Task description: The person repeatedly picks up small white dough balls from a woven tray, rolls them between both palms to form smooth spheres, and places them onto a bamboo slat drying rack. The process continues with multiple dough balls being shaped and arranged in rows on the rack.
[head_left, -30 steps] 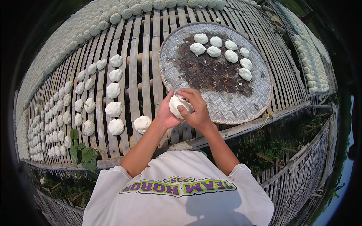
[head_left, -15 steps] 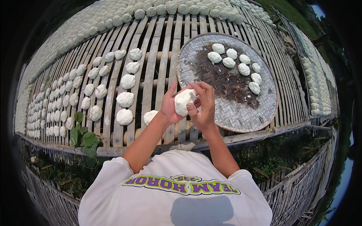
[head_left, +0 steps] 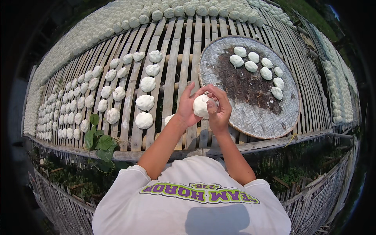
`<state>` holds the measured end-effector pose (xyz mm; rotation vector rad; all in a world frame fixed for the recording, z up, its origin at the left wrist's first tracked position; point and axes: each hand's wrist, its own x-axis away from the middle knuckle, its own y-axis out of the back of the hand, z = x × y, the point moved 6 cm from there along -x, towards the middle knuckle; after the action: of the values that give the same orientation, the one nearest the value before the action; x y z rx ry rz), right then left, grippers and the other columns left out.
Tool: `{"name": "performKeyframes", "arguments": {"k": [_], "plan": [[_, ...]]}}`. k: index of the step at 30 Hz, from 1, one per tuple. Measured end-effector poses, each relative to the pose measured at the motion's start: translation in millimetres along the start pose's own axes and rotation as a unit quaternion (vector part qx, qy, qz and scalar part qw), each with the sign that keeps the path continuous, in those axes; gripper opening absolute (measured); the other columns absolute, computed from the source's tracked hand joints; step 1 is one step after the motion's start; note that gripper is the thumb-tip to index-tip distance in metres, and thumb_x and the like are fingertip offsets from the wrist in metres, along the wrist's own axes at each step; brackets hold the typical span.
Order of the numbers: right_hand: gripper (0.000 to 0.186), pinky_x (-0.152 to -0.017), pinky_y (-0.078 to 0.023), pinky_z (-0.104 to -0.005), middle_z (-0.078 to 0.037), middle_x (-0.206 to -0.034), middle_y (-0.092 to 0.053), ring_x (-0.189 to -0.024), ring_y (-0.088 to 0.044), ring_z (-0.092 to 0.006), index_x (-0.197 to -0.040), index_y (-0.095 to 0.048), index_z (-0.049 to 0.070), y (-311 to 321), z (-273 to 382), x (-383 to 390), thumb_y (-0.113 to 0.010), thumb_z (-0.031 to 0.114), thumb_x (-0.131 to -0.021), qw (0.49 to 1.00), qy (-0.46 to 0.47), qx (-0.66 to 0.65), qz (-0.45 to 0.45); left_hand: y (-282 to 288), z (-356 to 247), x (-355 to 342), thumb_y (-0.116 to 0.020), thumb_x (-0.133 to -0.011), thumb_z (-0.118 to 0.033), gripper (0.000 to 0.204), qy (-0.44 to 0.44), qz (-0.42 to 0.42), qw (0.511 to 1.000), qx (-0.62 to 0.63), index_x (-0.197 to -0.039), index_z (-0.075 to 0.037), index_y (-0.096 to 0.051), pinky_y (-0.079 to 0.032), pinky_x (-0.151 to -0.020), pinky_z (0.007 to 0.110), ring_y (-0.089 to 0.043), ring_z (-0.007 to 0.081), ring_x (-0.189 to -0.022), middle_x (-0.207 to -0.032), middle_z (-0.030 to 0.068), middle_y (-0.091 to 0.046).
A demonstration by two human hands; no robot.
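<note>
A white, lumpy round cake of dough-like material [head_left: 201, 105] is held between both hands at the centre. My left hand [head_left: 186, 109] cradles it from the left, palm up, its fingertips raised. My right hand [head_left: 219, 109] curls its fingers over the top and right side, with the thumb pressed against the face of the cake. Behind the hands lies a round woven tray [head_left: 254, 117], dark in the middle, with several similar white cakes [head_left: 266, 73] toward its back and right. To the left, rows of the cakes [head_left: 144, 102] lie on bamboo slats.
The slatted bamboo rack [head_left: 172, 70] carries dense bands of white pieces [head_left: 180, 11] along the back, left and right edges [head_left: 336, 86]. A leafy vine [head_left: 102, 145] hangs over its near edge. Bamboo fencing [head_left: 325, 192] and low greenery lie below the rack.
Both hands have turned the cake and shifted rightward in the picture, along with the rack and tray as the view moved. My right thumb now lies higher on the cake.
</note>
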<state>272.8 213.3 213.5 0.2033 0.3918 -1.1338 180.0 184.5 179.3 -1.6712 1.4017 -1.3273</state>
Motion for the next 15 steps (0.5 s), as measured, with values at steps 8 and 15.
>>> {"name": "performKeyframes", "arguments": {"k": [8,15], "plan": [[0.053,-0.099,-0.054,-0.0369,-0.015,-0.124,-0.071,-0.113,-0.067,-0.0204,-0.133,-0.063,-0.005,-17,-32,6,-0.059,0.041,-0.107,0.897,-0.295,-0.306,-0.119,14,-28,0,-0.042,-0.104,-0.056,0.061,-0.19,-0.221,0.954,-0.066,-0.135,-0.005,-0.05,-0.05,-0.104,0.047,-0.062,0.0279,-0.119,-0.123,0.0135,-0.061],[0.035,-0.095,-0.052,-0.0343,-0.015,-0.112,-0.075,-0.106,-0.069,-0.0214,-0.125,-0.069,-0.002,-23,1,-9,-0.06,0.024,-0.103,0.994,-0.078,-0.075,0.028,-10,-14,8,-0.04,-0.105,-0.062,0.063,-0.029,0.025,0.995,0.096,-0.134,-0.007,-0.052,-0.051,-0.11,0.046,-0.061,0.0322,-0.127,-0.132,0.0173,-0.063]]}}
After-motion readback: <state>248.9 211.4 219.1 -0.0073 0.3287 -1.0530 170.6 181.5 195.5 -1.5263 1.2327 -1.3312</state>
